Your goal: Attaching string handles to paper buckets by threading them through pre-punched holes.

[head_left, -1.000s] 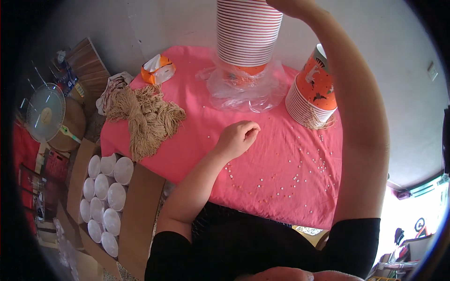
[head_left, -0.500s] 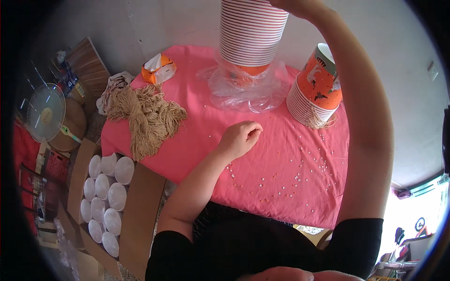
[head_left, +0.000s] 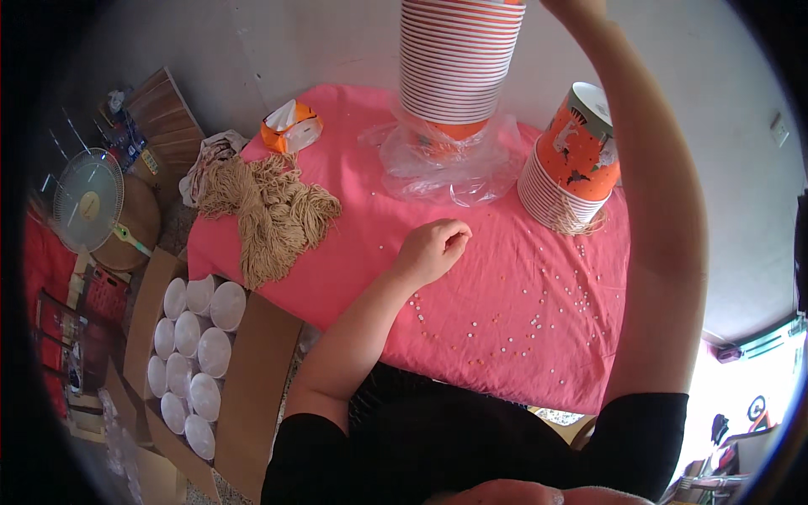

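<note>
My left hand (head_left: 435, 252) rests over the pink tablecloth, its fingers curled and nothing showing in them. My right arm reaches up the right side, and my right hand (head_left: 576, 10) is at the top edge, right of a tall stack of paper buckets (head_left: 459, 71). Its fingers are cut off by the frame. The stack has many white rims over an orange lower part, and a clear plastic bag (head_left: 450, 168) lies crumpled around its base. Further right stands a shorter upside-down stack of orange printed paper buckets (head_left: 576, 156), with tan strands near its bottom.
A heap of tan yarn (head_left: 273, 219) and an orange tissue pack (head_left: 291, 126) lie at the table's left. Small white and orange beads (head_left: 509, 339) are scattered over the pink cloth (head_left: 353, 278). Beside the table, an open cardboard box (head_left: 252, 379) holds several white cups (head_left: 215, 352).
My right hand has moved right, away from the top of the tall bucket stack, and further out of the frame. My left hand stays put. The whole view has shifted slightly.
</note>
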Demonstrator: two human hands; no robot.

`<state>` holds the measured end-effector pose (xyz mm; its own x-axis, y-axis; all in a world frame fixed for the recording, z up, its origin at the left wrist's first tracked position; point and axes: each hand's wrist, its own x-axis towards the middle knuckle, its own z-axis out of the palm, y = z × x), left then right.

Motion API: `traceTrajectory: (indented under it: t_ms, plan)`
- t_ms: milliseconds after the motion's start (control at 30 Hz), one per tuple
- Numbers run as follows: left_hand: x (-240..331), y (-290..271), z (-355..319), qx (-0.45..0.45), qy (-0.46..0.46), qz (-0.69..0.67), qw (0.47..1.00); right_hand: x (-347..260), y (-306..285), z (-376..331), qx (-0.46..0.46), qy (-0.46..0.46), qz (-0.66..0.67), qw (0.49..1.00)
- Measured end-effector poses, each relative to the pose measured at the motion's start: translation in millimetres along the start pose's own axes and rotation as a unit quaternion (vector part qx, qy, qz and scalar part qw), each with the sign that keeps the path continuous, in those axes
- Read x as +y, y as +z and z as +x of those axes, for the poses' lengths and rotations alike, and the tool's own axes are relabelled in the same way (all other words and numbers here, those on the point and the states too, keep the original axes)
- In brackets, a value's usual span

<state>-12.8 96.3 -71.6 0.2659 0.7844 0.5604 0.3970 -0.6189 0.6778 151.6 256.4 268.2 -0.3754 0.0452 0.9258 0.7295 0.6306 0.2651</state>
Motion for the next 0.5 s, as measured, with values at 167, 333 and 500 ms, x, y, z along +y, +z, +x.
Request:
traceTrajectory:
  t_ms: [167,333,500]
  plan:
    - [4,-14,0,0.098,-0.065,-0.042,0.992,-24,-59,-6,0.143,-0.045,0.115,0.982]
    - [-5,-25,5,0.229,-0.065,-0.242,0.941,-62,-131,-54,0.020,0.075,0.110,0.991]
    - [1,-47,4,0.256,-0.043,-0.322,0.911,-102,-143,-114,-0.125,0.052,0.249,0.959]
